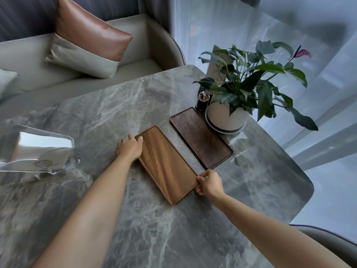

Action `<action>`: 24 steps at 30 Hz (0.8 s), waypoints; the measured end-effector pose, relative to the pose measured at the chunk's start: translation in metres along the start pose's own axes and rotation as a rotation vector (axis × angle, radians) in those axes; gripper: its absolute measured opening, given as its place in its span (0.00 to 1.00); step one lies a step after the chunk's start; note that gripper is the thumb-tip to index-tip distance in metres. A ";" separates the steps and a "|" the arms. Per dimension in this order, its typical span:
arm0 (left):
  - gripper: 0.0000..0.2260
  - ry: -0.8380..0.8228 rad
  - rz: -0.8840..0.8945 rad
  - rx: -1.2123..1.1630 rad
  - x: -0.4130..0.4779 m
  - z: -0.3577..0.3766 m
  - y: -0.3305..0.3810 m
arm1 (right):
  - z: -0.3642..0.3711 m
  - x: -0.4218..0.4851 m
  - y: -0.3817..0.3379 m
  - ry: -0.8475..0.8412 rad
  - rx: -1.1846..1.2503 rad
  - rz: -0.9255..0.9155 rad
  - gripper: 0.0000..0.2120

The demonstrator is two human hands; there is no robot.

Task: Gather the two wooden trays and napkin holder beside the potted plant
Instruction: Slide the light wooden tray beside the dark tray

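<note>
Now both hands are on the lighter wooden tray [167, 164], which lies flat on the grey marble table [108, 113]. The left hand [129, 147] presses against the tray's far left corner, fingers curled loosely over the rim, thumb lying on the wood. The right hand [209, 183] pinches the near right corner, fingers closed around the edge. The tray sits at a slant, just beside the darker wooden tray [201, 137] with a narrow strip of table between them. That dark tray lies flat too, its far end touching the saucer under the potted plant [249, 88] in its white pot. Over on the left, well apart from all this, stands the clear napkin holder [40, 151] with white napkins inside. Behind the plant a small dark toothpick jar [203, 101] stands next to the pot, and a card [219, 68] rises among the leaves. Beyond the table a sofa [135, 60] carries a brown-and-beige cushion [87, 41].
</note>
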State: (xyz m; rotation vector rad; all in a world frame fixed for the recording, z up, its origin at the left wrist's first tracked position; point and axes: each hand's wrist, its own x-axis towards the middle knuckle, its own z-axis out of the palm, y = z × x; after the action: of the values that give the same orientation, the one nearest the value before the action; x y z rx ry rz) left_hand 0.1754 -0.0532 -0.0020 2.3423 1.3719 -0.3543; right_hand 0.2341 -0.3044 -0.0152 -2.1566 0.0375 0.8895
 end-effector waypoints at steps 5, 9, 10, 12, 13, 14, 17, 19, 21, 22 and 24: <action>0.26 -0.018 0.020 0.015 0.016 0.002 0.017 | -0.005 0.011 -0.003 0.021 0.027 0.000 0.08; 0.26 -0.032 0.043 0.019 0.027 0.005 0.024 | -0.005 0.015 -0.001 0.034 0.015 -0.028 0.05; 0.26 -0.035 0.048 0.020 0.029 0.005 0.025 | -0.005 0.016 -0.001 0.039 0.000 -0.050 0.05; 0.26 -0.043 0.054 0.023 0.032 0.006 0.026 | -0.005 0.016 -0.001 0.050 -0.028 -0.092 0.05; 0.26 -0.045 0.057 0.024 0.033 0.006 0.026 | -0.005 0.017 0.000 0.054 -0.037 -0.105 0.05; 0.26 -0.045 0.060 0.023 0.035 0.006 0.026 | -0.005 0.018 0.000 0.054 -0.046 -0.112 0.05; 0.26 -0.038 0.067 0.019 0.036 0.006 0.029 | -0.005 0.019 0.000 0.055 -0.064 -0.123 0.04; 0.26 -0.042 0.081 0.018 0.036 0.007 0.031 | -0.005 0.019 -0.001 0.067 -0.062 -0.116 0.03; 0.26 -0.049 0.104 0.019 0.034 0.007 0.034 | -0.007 0.020 -0.002 0.076 -0.052 -0.109 0.03; 0.26 -0.049 0.115 0.020 0.033 0.008 0.034 | -0.007 0.020 -0.003 0.078 -0.046 -0.109 0.02; 0.26 -0.045 0.126 0.016 0.032 0.010 0.035 | -0.009 0.021 -0.004 0.079 -0.036 -0.109 0.01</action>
State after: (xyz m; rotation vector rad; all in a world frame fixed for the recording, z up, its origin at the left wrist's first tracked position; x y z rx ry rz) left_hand 0.2219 -0.0483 -0.0161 2.4040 1.1987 -0.3795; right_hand 0.2566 -0.3024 -0.0213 -2.2043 -0.0570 0.7484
